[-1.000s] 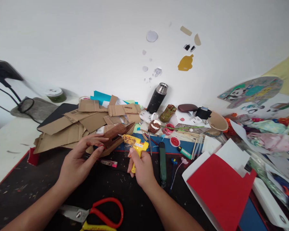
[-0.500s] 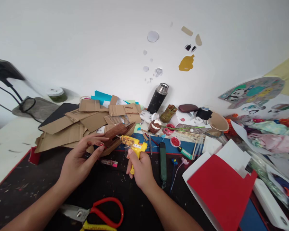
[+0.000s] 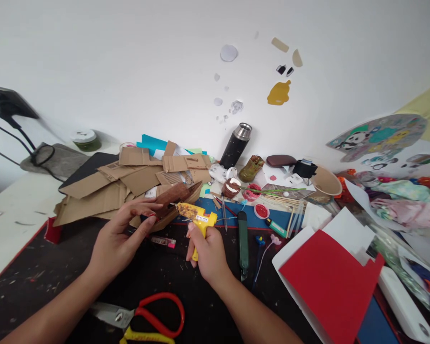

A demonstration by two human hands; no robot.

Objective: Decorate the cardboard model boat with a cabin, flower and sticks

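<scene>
A brown boat-shaped cardboard piece (image 3: 174,195) is held at its near left end by my left hand (image 3: 123,234), thumb and fingers on either side of it. My right hand (image 3: 209,248) is wrapped round the handle of a yellow glue gun (image 3: 197,219). The gun's nozzle points left and lies close to the brown piece's side; whether it touches cannot be made out. Below my hands, scissors (image 3: 161,315) with red and yellow handles lie on the dark mat.
Cardboard scraps (image 3: 93,203) pile up behind my left hand. A black flask (image 3: 236,145) stands by the wall. Right of my right hand are a green cutter (image 3: 242,243), a red paint pot (image 3: 261,211) and red paper (image 3: 331,282). A lighter (image 3: 164,242) lies below the brown piece.
The glue gun and my right hand have shifted slightly left, bringing the nozzle further along the brown piece. My left hand keeps its hold.
</scene>
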